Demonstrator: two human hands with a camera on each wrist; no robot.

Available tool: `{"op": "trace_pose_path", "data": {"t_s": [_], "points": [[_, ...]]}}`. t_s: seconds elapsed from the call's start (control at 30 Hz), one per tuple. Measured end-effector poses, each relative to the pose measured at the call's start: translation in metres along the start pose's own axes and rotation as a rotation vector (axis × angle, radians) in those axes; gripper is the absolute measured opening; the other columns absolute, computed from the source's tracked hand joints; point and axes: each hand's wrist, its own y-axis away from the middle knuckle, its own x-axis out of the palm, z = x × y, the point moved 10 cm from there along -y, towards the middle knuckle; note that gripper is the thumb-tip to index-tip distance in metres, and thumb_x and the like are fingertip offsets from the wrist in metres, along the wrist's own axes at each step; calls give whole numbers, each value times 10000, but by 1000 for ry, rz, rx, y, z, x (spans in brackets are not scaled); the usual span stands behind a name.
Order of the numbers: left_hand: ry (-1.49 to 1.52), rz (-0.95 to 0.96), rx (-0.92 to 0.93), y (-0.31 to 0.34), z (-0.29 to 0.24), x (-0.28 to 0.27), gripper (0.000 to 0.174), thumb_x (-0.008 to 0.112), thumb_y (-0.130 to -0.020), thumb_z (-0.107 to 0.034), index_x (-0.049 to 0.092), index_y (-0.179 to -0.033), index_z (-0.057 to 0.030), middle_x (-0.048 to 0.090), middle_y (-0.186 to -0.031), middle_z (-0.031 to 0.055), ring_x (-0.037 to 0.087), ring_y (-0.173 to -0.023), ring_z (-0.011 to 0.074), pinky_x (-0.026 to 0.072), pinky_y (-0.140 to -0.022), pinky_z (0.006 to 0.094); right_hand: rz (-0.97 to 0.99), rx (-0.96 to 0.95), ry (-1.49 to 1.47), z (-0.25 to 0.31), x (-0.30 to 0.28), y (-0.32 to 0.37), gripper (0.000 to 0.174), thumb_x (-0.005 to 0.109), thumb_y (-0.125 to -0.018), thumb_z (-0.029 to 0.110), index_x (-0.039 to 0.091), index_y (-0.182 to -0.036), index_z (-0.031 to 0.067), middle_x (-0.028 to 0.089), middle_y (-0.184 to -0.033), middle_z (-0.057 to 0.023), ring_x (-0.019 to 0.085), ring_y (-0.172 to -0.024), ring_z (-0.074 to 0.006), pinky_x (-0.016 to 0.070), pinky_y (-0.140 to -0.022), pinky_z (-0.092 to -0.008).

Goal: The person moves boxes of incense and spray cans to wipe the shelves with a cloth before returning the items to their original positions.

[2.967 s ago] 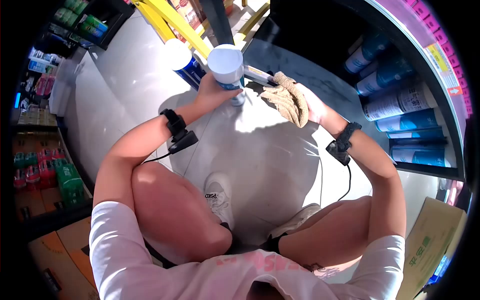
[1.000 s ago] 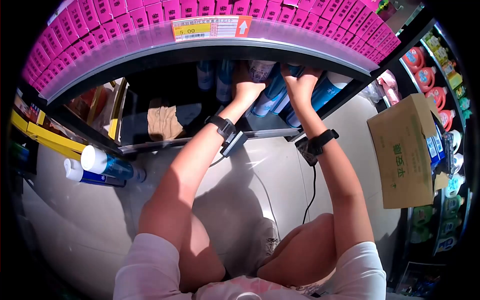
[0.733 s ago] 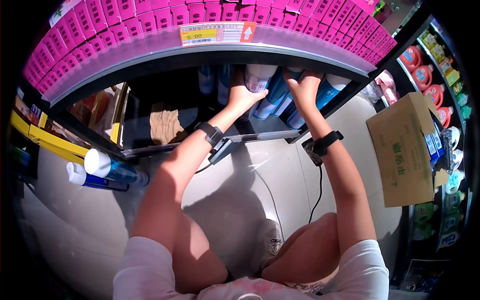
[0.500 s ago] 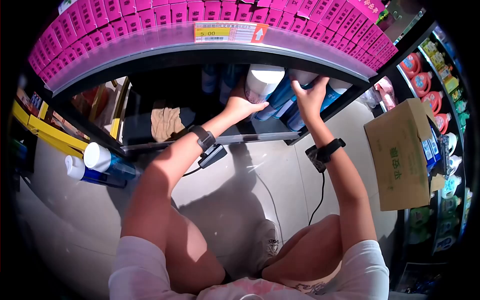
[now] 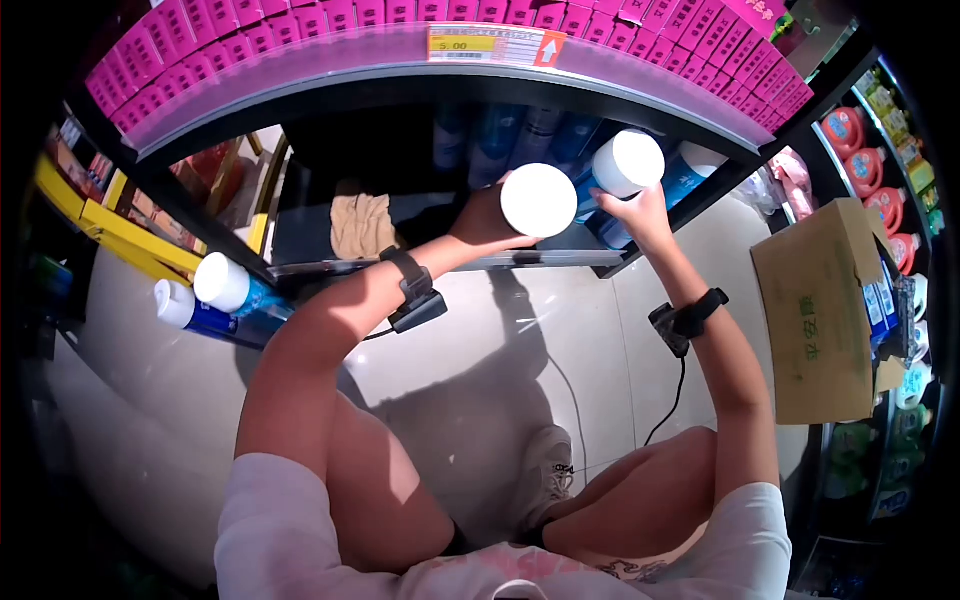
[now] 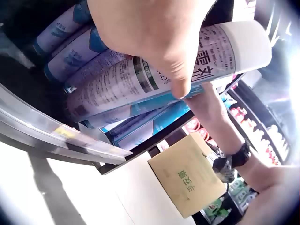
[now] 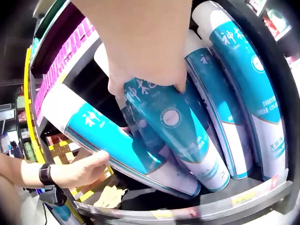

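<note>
My left hand (image 5: 485,222) grips an aerosol can (image 6: 213,51) with a white cap and tilts it out over the front of the low shelf. In the right wrist view its blue front and white base show, the base close to the shelf floor. Beside it my right hand (image 5: 640,212) holds a second blue-and-white aerosol can (image 7: 173,117) near the top, its cap leaning outward too. Two more upright cans (image 7: 260,98) stand right of it in the right wrist view. Behind, several cans (image 5: 497,140) sit in the shelf's shade.
A tan cloth (image 5: 362,226) lies on the shelf floor at left. Two white-capped cans (image 5: 222,282) are on the tiles by a yellow frame (image 5: 110,225). Pink boxes (image 5: 350,14) fill the shelf above. At right stands a cardboard box (image 5: 810,325).
The can and cloth held three seconds ago have been let go, on the floor and shelf. Since then both hands have drawn the tops of two shelf cans outward.
</note>
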Motion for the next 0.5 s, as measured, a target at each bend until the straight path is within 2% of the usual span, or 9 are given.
{"op": "trace_pose_path", "data": {"t_s": [0.07,0.13,0.2,0.27,0.33,0.37,0.4,0.47,0.5], "points": [[68,82,14,1,-5,3,665,785,-615,-267,465,-1156,-52,555,-1104,135,555,-1035,244,455,-884,319,15,-43,47,12,3,8,539,754,-598,134,510,-1053,-17,600,-955,-93,578,-896,-193,451,-811,-307],[171,69,-11,6,-9,-4,667,794,-603,-253,466,-1148,-52,551,-1110,134,547,-1039,247,436,-897,321,-8,-108,142,15,9,17,614,742,-531,142,508,-1074,-21,597,-990,-121,584,-926,-221,451,-826,-318],[258,30,33,9,-23,-18,685,797,-600,-221,451,-1162,-42,554,-1105,134,544,-1039,234,433,-886,331,1,-134,110,36,14,23,616,738,-510,144,520,-1061,-25,592,-998,-140,584,-943,-241,449,-829,-323],[84,0,175,14,-52,-43,672,798,-602,-202,457,-1156,-37,553,-1107,135,542,-1042,229,440,-884,336,18,-183,122,62,18,30,616,750,-509,156,525,-1052,-27,591,-989,-147,588,-935,-247,453,-821,-322],[88,-96,101,20,-68,-76,667,802,-604,-205,465,-1150,-25,556,-1103,140,549,-1028,234,449,-880,345,16,-175,125,79,21,37,619,779,-519,194,533,-1043,-24,591,-989,-142,589,-940,-247,458,-818,-319],[215,-63,-63,22,-60,-84,689,808,-601,-213,459,-1159,-10,562,-1100,131,556,-1014,234,457,-876,346,32,-229,145,94,24,40,623,782,-521,203,533,-1043,-27,594,-990,-137,592,-938,-241,463,-816,-316],[75,-111,-105,27,-70,-106,627,809,-601,-203,505,-1106,9,601,-1020,117,582,-957,215,476,-831,335,50,-283,161,108,28,42,626,784,-522,213,533,-1042,-30,596,-991,-132,595,-936,-234,467,-814,-312],[-139,-86,-143,44,-82,-136,530,812,-593,-182,561,-1016,17,629,-924,91,601,-898,189,493,-774,327,57,-361,169,133,32,42,630,788,-526,235,537,-1035,-40,614,-973,-125,612,-907,-224,481,-800,-309],[-131,-135,-68,55,-90,-152,461,814,-593,-185,595,-946,15,639,-850,77,611,-859,165,501,-719,318,71,-408,146,149,35,39,639,790,-530,248,541,-1036,-51,630,-948,-133,626,-875,-230,492,-788,-313]]}}
